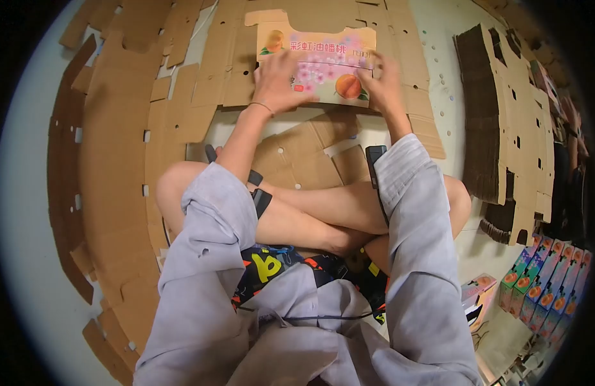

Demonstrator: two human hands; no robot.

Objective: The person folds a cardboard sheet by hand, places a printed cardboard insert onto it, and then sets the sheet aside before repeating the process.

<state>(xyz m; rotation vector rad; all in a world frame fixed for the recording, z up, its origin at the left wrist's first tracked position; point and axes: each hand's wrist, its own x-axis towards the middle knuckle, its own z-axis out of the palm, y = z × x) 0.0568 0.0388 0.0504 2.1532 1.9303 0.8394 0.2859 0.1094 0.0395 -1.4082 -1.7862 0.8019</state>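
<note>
In front of me sits a printed cardboard peach box, with pink blossoms, peaches and red lettering. Its upper panel stands up at the back with a notched top edge. My left hand is closed around the box's left side, thumb stretched along the near lower edge. At the right side my right hand grips the edge with bent fingers. Both hands are slightly blurred, and the fingertips behind the panels are partly hidden.
Flattened brown cardboard covers the floor at the left and beneath the box. To the right stands a stack of brown cardboard sheets. Several colourful peach cartons stand in a row at lower right. My crossed legs are close in front.
</note>
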